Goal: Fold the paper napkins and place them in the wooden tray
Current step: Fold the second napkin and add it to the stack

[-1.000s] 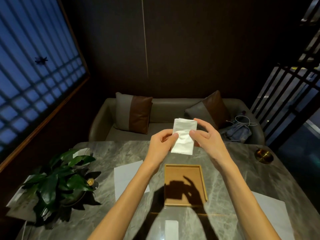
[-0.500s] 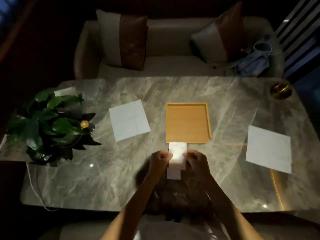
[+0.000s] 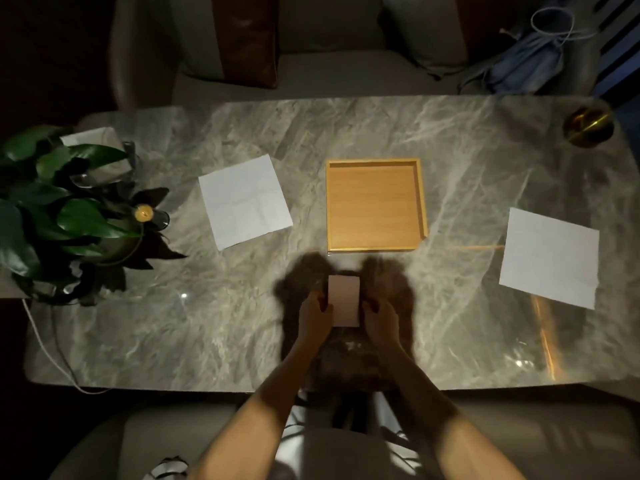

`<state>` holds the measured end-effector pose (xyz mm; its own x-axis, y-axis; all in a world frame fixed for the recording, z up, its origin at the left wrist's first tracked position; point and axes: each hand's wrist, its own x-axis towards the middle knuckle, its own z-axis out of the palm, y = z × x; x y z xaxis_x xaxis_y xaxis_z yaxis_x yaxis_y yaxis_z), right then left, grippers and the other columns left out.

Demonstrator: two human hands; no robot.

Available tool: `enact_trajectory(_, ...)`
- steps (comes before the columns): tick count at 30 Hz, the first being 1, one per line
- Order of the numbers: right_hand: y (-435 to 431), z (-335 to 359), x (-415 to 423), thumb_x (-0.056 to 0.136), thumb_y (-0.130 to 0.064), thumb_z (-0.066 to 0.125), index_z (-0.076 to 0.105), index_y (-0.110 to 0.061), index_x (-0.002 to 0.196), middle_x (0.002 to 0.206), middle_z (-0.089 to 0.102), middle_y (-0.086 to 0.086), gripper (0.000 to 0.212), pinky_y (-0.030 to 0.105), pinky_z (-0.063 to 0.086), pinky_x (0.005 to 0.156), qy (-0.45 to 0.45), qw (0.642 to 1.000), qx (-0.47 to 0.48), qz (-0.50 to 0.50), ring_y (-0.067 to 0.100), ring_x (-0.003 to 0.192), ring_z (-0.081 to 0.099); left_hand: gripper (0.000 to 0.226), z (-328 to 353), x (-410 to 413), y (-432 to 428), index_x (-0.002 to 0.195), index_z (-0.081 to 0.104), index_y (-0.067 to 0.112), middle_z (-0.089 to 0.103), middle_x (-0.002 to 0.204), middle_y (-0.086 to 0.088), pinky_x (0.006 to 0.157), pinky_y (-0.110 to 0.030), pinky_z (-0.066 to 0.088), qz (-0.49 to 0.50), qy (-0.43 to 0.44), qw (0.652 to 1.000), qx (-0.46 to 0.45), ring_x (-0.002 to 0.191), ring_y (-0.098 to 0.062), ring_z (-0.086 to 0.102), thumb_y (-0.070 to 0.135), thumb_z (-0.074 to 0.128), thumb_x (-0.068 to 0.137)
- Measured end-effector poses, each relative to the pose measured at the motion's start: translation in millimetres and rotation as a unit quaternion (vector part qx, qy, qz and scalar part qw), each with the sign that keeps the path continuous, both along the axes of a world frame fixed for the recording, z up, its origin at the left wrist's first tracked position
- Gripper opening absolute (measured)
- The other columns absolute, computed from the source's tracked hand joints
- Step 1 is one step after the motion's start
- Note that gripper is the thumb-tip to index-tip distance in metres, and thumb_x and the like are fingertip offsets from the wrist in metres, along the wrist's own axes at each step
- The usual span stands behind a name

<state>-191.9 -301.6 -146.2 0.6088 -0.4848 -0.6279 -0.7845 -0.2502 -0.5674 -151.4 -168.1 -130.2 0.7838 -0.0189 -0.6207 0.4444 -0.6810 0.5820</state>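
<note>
You've lowered the folded napkin [image 3: 343, 300] just short of the wooden tray [image 3: 375, 206] (apparently empty); left hand [image 3: 314, 315] and right hand [image 3: 380, 318] pinch its sides.

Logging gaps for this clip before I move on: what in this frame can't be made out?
- Folded napkin, head view: fold count and side edges, covered by the left hand and right hand.
- Whether it rests on the table or is held above: shadow hides contact.
- Item behind the plant: leaves cover it.
- Blue bundle on the sofa: too dark and cut by the top edge.
</note>
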Motion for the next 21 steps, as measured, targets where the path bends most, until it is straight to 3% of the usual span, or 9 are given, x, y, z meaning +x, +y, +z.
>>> enact_trajectory(3,2,-1,-3,0.101,-0.021,0.053,0.065,-0.010,0.123,0.114,0.069,0.010,0.028,0.032,0.050,0.084,0.005,0.999,0.028,0.023,0.028,0.105,0.065,0.015,1,-2,-3,0.107,0.065,-0.003,0.067,0.107,-0.016,0.068,-0.016,0.039,-0.031,0.004,0.999,0.012,0.096,-0.024,0.062,0.002,0.056,0.095)
enact_trajectory(7,3,1,-3,0.101,-0.021,0.052,0.061,-0.007,0.130,0.123,0.067,0.015,0.033,0.049,0.051,0.099,0.011,0.999,0.043,0.026,0.034,0.114,0.063,0.015,3,-3,-3,0.104,0.066,-0.003,0.066,0.105,-0.014,0.057,-0.011,0.037,-0.028,0.001,0.999,0.036,0.086,-0.014,0.055,0.002,0.056,0.095)
enact_trajectory(10,1,2,-6,0.102,-0.022,0.052,0.061,-0.006,0.128,0.124,0.065,0.016,0.032,0.047,0.049,0.102,0.013,0.998,0.063,0.018,0.033,0.114,0.061,0.010,4,-2,-6,0.095,0.065,0.005,0.061,0.092,-0.007,0.052,-0.008,0.041,-0.020,0.014,0.999,0.044,0.085,-0.017,0.056,0.001,0.056,0.094)
enact_trajectory(11,-3,2,-8,0.102,-0.021,0.052,0.062,-0.006,0.126,0.123,0.066,0.015,0.030,0.044,0.050,0.100,0.007,0.997,0.069,0.012,0.031,0.111,0.062,0.013,7,-1,-9,0.089,0.061,0.011,0.059,0.088,-0.005,0.056,-0.011,0.042,-0.005,0.024,0.999,0.048,0.086,-0.020,0.057,0.000,0.055,0.094)
enact_trajectory(12,-9,4,-10,0.102,-0.021,0.052,0.063,-0.007,0.124,0.121,0.067,0.015,0.028,0.040,0.050,0.097,0.004,0.997,0.076,0.010,0.029,0.109,0.063,0.016,9,1,-12,0.087,0.057,0.013,0.059,0.087,-0.006,0.066,-0.022,0.047,0.018,0.022,0.998,0.054,0.089,-0.026,0.060,0.000,0.054,0.094)
enact_trajectory(14,-32,7,-14,0.100,-0.020,0.055,0.064,-0.007,0.124,0.121,0.067,0.014,0.029,0.032,0.044,0.093,-0.003,0.997,0.072,0.006,0.031,0.112,0.062,0.005,14,4,-24,0.094,0.057,0.003,0.063,0.096,-0.018,0.080,-0.039,0.046,0.036,-0.012,0.996,0.083,0.096,-0.036,0.062,0.000,0.054,0.093)
enact_trajectory(18,-122,19,-24,0.097,-0.011,0.060,0.067,-0.001,0.120,0.125,0.066,0.020,0.026,0.030,0.040,0.103,-0.050,0.999,0.015,-0.001,0.035,0.120,0.060,0.013,32,15,-85,0.089,0.059,-0.003,0.067,0.092,-0.026,0.077,-0.043,0.046,-0.015,-0.116,0.987,0.107,0.090,-0.041,0.064,0.008,0.054,0.095)
enact_trajectory(21,-218,32,-27,0.099,-0.015,0.058,0.069,-0.001,0.117,0.119,0.069,0.024,0.026,0.038,0.044,0.097,-0.045,0.997,-0.036,-0.059,0.038,0.115,0.062,0.019,43,26,-163,0.086,0.060,0.002,0.069,0.088,-0.023,0.075,-0.043,0.048,-0.069,-0.145,0.984,0.083,0.087,-0.041,0.065,0.013,0.050,0.098)
